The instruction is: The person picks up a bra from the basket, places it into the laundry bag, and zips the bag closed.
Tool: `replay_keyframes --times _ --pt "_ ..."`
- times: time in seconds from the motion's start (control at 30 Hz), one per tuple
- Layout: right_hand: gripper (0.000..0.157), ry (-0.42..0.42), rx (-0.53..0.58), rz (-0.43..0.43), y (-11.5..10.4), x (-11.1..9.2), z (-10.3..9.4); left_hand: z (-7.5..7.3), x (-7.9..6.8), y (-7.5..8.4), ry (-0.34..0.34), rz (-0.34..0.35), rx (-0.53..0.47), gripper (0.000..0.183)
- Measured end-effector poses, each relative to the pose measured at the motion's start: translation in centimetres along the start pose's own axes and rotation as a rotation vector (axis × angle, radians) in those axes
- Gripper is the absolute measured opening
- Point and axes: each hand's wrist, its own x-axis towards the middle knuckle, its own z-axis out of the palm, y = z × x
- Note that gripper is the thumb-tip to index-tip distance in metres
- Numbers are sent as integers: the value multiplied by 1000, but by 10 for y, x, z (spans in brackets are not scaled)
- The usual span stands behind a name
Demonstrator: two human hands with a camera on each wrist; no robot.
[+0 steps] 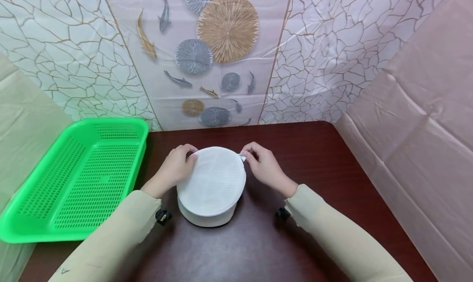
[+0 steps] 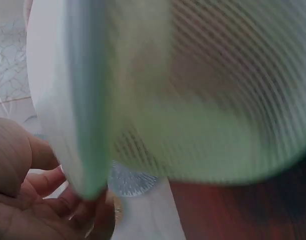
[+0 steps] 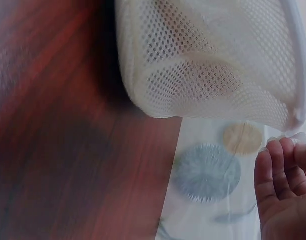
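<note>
A round white mesh laundry bag stands on the table in the head view, its flat lid facing up and tilted toward the camera. My left hand grips the upper left of its rim, thumb on the lid and fingers behind the edge. At the upper right of the rim, my right hand pinches the small white zipper pull between thumb and fingers. The right wrist view shows the bag's mesh side above those fingertips. In the left wrist view, the bag is blurred and fills much of the picture.
A green plastic basket with a slotted bottom sits at the left of the dark red-brown table. Behind the table hangs a patterned sheet. Plain beige sheets close off the sides.
</note>
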Motion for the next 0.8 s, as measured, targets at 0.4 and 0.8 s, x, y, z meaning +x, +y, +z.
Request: replay_keyframes --times 0.4,0.8 --pt "10 76 -49 67 13 20 -18 8 8 7 141 31 -136 18" --pt "21 1 -151 96 9 14 -20 2 -4 3 82 62 -58 35"
